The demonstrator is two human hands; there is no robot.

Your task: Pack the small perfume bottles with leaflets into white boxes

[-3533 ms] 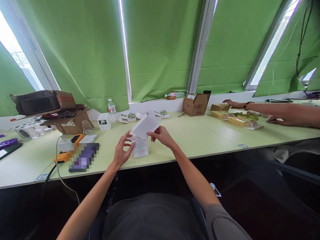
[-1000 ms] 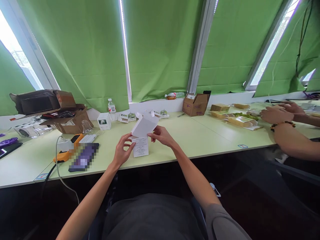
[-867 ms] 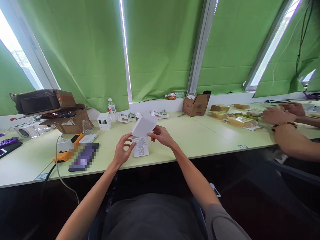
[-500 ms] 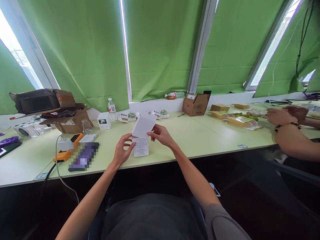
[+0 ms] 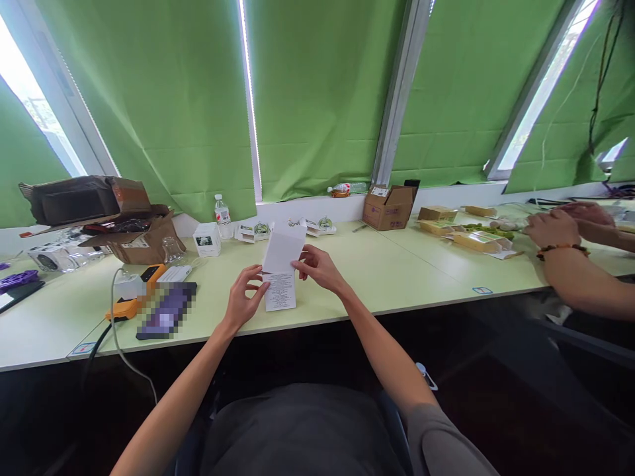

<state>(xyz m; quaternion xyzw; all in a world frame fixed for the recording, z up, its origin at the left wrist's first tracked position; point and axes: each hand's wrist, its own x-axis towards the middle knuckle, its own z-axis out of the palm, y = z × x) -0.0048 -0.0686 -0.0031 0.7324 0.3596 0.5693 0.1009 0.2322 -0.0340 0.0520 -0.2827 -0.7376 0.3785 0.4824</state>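
Observation:
A small white carton [image 5: 280, 291] with printed text on its front stands on the pale green table [image 5: 377, 271] before me. My left hand [image 5: 241, 300] grips its left side, thumb on the front face. My right hand [image 5: 317, 266] pinches the lower right corner of a white inner sleeve [image 5: 284, 246], which rises nearly upright out of the carton's top.
Left of me lie a blurred dark phone [image 5: 167, 311], an orange device [image 5: 129, 299] with a cable, and open brown boxes [image 5: 124, 228]. A water bottle [image 5: 221, 214], small white boxes [image 5: 207, 239] and a cardboard box [image 5: 388, 206] stand along the sill. Another person's hands [image 5: 555, 228] work among yellow packets at the right.
The white sleeve has swung from a rightward tilt to nearly upright over the carton. The other person's arms at the right drew back from a long reach and their hands came together.

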